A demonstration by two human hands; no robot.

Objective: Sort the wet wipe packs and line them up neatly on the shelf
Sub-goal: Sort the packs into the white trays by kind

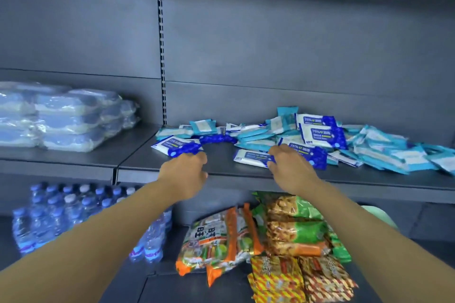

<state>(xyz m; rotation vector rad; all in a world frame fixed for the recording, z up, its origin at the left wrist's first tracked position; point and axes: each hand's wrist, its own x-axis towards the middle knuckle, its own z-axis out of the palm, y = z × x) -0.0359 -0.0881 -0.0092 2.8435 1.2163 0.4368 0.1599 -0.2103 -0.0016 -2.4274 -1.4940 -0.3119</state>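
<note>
Place: a shop aisle, self-service shelving.
Fixture: dark grey metal gondola shelf point(246, 174) with slotted upright point(161, 56) behind the grip of both hands.
Stock at the grip: heap of blue-and-white and teal plastic wet wipe packs point(320, 140).
Left of the grip: clear-wrapped stacks of pale blue wipe bundles point(61, 120).
Below the grip: shrink-wrapped blue-capped water bottles point(61, 209); orange, green and yellow foil snack bags point(270, 241).

Packs point(307, 140) (heaped) on shelf point(221, 167).

Water bottles point(61, 214) stand at eight o'clock, snack bags point(268, 241) lie at five o'clock, below.
</note>
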